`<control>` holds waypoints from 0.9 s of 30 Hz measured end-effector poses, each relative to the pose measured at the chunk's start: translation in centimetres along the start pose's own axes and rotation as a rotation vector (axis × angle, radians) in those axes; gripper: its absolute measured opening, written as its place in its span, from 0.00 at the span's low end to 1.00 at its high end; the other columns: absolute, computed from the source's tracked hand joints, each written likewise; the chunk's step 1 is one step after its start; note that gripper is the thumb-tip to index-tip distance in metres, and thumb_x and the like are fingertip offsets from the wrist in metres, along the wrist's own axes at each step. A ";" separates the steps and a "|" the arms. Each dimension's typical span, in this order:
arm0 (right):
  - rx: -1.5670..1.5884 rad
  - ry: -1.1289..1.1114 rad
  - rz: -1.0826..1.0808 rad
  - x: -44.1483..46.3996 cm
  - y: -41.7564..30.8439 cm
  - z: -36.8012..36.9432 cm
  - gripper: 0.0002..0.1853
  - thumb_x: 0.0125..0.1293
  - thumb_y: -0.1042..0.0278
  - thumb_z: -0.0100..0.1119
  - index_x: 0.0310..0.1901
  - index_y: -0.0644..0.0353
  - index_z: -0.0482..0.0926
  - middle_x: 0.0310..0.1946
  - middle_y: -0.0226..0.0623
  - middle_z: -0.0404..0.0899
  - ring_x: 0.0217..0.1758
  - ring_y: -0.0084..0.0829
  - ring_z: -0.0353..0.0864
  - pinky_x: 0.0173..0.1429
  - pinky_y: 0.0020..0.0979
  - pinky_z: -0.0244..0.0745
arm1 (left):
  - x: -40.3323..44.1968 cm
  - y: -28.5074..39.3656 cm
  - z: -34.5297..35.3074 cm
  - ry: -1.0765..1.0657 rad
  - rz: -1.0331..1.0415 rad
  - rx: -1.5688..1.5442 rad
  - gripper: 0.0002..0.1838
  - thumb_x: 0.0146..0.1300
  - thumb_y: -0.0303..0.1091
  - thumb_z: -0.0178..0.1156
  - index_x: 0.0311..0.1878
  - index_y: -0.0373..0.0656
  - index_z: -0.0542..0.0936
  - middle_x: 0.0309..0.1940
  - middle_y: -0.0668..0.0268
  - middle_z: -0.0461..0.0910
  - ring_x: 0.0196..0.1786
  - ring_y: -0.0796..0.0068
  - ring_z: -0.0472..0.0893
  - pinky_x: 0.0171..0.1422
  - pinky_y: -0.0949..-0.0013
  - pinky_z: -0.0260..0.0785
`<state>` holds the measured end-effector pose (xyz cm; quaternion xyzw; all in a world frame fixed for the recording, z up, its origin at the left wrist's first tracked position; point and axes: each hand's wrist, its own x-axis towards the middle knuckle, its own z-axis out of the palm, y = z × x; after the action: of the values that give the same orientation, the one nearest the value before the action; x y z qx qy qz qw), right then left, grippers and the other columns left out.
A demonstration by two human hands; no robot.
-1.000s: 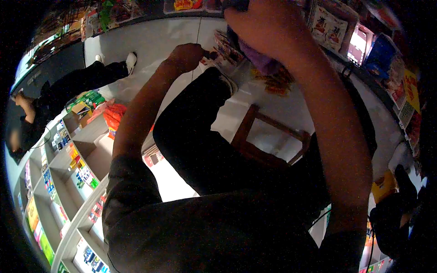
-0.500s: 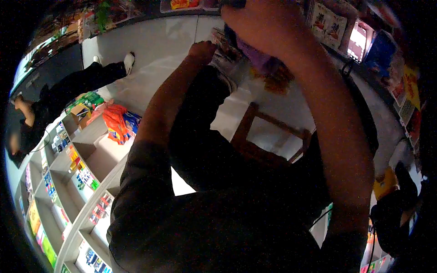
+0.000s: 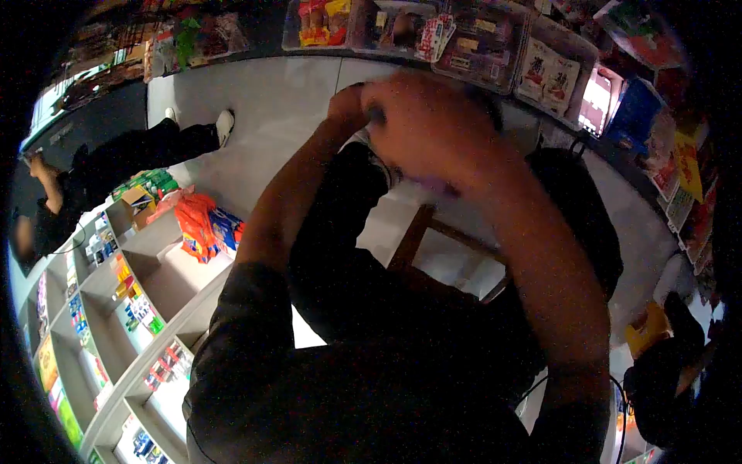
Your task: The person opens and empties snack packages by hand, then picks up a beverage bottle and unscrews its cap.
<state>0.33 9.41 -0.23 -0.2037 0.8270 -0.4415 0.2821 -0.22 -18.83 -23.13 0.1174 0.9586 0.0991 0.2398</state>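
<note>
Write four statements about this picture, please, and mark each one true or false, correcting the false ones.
1. The bare left hand and bare right hand are far apart in view. False: they appear close together.
2. Some purple material shows just below the right hand in view. True.
3. The orange plastic bag appears right of the brown wooden frame. False: it appears left.
4. A clear plastic box holds red and yellow packets. True.

We wear a dark, nearly black top (image 3: 371,402) with 2 short sleeves (image 3: 251,309), plain across the front, leaving both forearms (image 3: 274,197) bare. Our trousers (image 3: 332,240) are black and long. A pale shoe (image 3: 393,175) shows partly at 1 hem. A thin black cable (image 3: 532,388) curves beside our right sleeve.
</note>
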 end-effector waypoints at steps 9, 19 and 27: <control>-0.237 -0.621 -0.107 -2.2 -2.1 2.7 0.14 0.56 0.74 0.63 0.43 0.67 0.89 0.44 0.54 0.89 0.48 0.53 0.90 0.52 0.50 0.86 | 10.0 9.0 -3.3 0.396 0.273 -0.078 0.36 0.68 0.53 0.67 0.70 0.36 0.73 0.61 0.40 0.79 0.64 0.40 0.79 0.71 0.46 0.72; -0.234 -0.475 -0.047 -2.1 -0.8 1.6 0.15 0.58 0.72 0.62 0.46 0.65 0.88 0.45 0.54 0.88 0.50 0.52 0.90 0.53 0.51 0.85 | 9.2 10.3 -2.5 0.373 0.395 -0.042 0.27 0.71 0.40 0.58 0.70 0.39 0.75 0.59 0.43 0.82 0.62 0.43 0.82 0.67 0.47 0.76; -0.127 0.150 -0.062 -0.5 1.7 -0.4 0.15 0.62 0.69 0.61 0.49 0.59 0.87 0.47 0.52 0.87 0.49 0.51 0.89 0.54 0.50 0.84 | -1.4 8.8 -14.5 0.668 0.075 -0.083 0.14 0.58 0.22 0.57 0.44 0.39 0.87 0.46 0.48 0.88 0.50 0.47 0.88 0.61 0.55 0.78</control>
<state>0.29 10.85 -1.33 -0.2129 0.8656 -0.4105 0.1921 -4.45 -12.78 -7.76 0.1037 0.9743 0.1798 -0.0870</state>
